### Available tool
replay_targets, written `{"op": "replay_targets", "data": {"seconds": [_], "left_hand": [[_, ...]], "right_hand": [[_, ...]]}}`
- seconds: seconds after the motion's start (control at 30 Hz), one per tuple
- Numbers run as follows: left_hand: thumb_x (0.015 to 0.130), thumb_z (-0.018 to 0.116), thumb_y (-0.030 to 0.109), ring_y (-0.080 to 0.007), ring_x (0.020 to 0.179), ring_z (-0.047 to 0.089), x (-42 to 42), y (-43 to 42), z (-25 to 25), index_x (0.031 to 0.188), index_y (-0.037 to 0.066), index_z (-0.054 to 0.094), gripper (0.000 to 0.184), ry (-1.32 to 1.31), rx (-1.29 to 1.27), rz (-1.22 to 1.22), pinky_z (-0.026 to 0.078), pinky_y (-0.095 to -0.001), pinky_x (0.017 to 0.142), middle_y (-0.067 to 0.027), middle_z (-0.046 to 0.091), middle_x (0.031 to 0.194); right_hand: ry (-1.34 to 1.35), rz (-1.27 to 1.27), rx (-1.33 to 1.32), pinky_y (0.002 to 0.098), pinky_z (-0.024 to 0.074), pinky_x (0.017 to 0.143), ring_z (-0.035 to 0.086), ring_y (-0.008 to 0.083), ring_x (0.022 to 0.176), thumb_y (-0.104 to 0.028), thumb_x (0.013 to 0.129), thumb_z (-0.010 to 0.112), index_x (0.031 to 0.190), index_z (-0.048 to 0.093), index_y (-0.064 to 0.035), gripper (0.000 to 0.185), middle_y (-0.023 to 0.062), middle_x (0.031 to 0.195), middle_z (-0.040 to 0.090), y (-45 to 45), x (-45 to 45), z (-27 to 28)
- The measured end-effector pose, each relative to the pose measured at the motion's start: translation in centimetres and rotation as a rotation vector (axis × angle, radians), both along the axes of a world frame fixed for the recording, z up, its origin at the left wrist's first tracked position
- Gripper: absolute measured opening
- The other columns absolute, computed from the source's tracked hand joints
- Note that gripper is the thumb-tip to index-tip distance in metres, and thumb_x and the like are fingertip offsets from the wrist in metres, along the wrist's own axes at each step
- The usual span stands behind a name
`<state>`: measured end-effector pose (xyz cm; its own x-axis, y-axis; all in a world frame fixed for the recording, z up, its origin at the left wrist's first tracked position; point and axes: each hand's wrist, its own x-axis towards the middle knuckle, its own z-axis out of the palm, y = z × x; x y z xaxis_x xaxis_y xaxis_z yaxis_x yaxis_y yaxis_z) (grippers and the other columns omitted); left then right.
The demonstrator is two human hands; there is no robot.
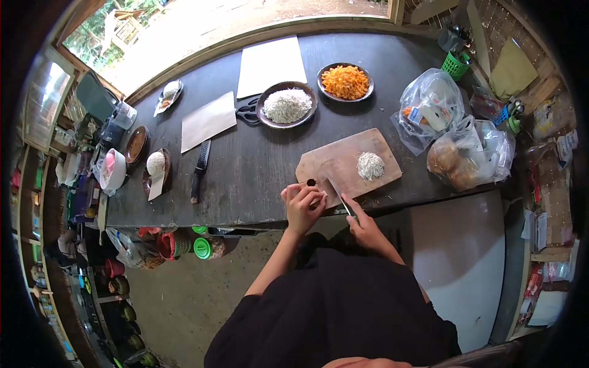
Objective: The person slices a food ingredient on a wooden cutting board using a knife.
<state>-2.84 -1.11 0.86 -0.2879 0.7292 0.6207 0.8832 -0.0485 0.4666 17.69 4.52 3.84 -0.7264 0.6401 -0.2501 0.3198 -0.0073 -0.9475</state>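
My right hand [366, 228] is closed around the handle of a knife [337, 191], whose blade points away from me over the near edge of a wooden cutting board [331, 161]. Beside the blade, my left hand [302, 205] rests at the board's near left corner with its fingers bent and pinched together. A small pale bit shows at those fingertips, too small to name. On the board's right half sits a pile of fine white shreds [370, 166]. A dark round hole in the board shows just beyond my left fingers.
Beyond the board stand a plate of white shreds [287, 106] and a plate of orange pieces [345, 82]. Plastic bags [469, 153] lie to the right. A black-handled grater [200, 168], brown paper [208, 121] and a white tub [113, 172] are leftward.
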Motion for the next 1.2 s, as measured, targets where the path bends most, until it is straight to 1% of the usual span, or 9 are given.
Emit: {"op": "replay_targets", "data": {"seconds": [0.13,0.17,0.27,0.3,0.4,0.57,0.83,1.0,1.2], "left_hand": [[0.072,0.081,0.019,-0.02,0.096,0.055,-0.3,0.0,0.1,0.079,0.017,0.07,0.013,0.001,0.002,-0.031,0.033,-0.0391,0.089,0.0073,0.068,0.092],[0.072,0.081,0.019,-0.02,0.096,0.055,-0.4,-0.1,0.2,0.079,0.017,0.07,0.013,-0.007,-0.014,-0.033,0.033,-0.0391,0.089,0.0073,0.068,0.092],[0.073,0.08,0.02,-0.0203,0.097,0.054,-0.3,-0.3,0.0,0.08,0.017,0.07,0.013,-0.045,-0.029,-0.048,0.033,-0.0393,0.09,0.0067,0.068,0.094],[0.073,0.08,0.02,-0.0205,0.097,0.054,-0.5,-0.1,-0.2,0.08,0.017,0.07,0.012,-0.036,-0.017,-0.044,0.033,-0.0394,0.09,0.0065,0.068,0.094],[0.074,0.08,0.02,-0.0206,0.097,0.054,-0.3,-0.1,-0.4,0.081,0.017,0.07,0.012,-0.043,-0.006,-0.045,0.033,-0.0394,0.09,0.0063,0.068,0.094],[0.075,0.079,0.019,-0.0207,0.097,0.053,-0.5,-0.1,0.0,0.082,0.016,0.071,0.011,-0.055,-0.009,-0.069,0.033,-0.0388,0.09,0.0072,0.068,0.094],[0.07,0.08,0.016,-0.0218,0.097,0.053,-0.4,-0.1,-0.2,0.079,0.016,0.069,0.014,-0.036,-0.01,-0.061,0.032,-0.0391,0.091,0.0073,0.069,0.095],[0.066,0.08,0.016,-0.0221,0.095,0.053,-0.5,-0.1,-0.4,0.077,0.017,0.068,0.017,-0.013,-0.029,-0.046,0.032,-0.0388,0.09,0.0078,0.069,0.096],[0.065,0.08,0.015,-0.0215,0.094,0.053,-0.5,-0.1,-0.8,0.078,0.017,0.067,0.018,0.012,-0.042,-0.043,0.032,-0.0385,0.09,0.0081,0.07,0.095]], "right_hand": [[0.023,-0.069,-0.054,0.0366,0.0309,0.113,0.038,0.0312,0.143,-0.009,0.099,0.046,0.151,0.036,-0.0126,0.053,0.0153,0.15,0.045,-0.4,-0.5,0.6],[0.002,-0.07,0.025,0.0348,0.0437,0.1,0.059,0.0271,0.12,-0.008,0.099,0.046,0.15,0.037,-0.0126,0.052,0.0127,0.148,0.047,-0.4,-0.7,-0.1],[0.018,-0.174,-0.17,0.0297,0.0501,0.078,0.061,0.0156,0.082,-0.008,0.1,0.046,0.15,0.039,-0.0123,0.05,0.0079,0.144,0.051,-1.3,-1.3,1.4],[0.077,-0.22,-0.205,0.0247,0.0441,0.06,0.043,0.0068,0.062,-0.008,0.102,0.045,0.149,0.04,-0.0119,0.048,0.0038,0.14,0.053,-1.8,-1.7,1.9],[0.099,-0.253,-0.239,0.0234,0.0423,0.059,0.043,0.0054,0.063,-0.009,0.103,0.045,0.148,0.041,-0.0114,0.045,0.0023,0.14,0.052,-2.6,-2.4,2.5],[0.132,-0.26,-0.261,0.0226,0.0351,0.051,0.036,0.0042,0.052,-0.012,0.104,0.044,0.147,0.044,-0.0131,0.043,-0.0046,0.066,0.041,-3.7,-3.2,2.4],[-0.026,-0.188,-0.155,0.0273,0.0455,0.064,0.048,0.0107,0.064,-0.011,0.101,0.046,0.145,0.047,-0.0135,0.043,0.0086,0.096,0.063,-3.3,-2.6,1.4],[-0.034,-0.119,-0.182,0.0371,0.0447,0.098,0.062,0.0286,0.115,-0.01,0.1,0.045,0.143,0.046,-0.0107,0.042,0.0179,0.136,0.056,-2.5,-2.7,2.3],[0.034,-0.088,-0.021,0.0387,0.0487,0.09,0.064,0.0387,0.109,-0.011,0.101,0.046,0.143,0.044,-0.0129,0.042,0.0199,0.133,0.058,-2.1,-2.7,1.1]]}}
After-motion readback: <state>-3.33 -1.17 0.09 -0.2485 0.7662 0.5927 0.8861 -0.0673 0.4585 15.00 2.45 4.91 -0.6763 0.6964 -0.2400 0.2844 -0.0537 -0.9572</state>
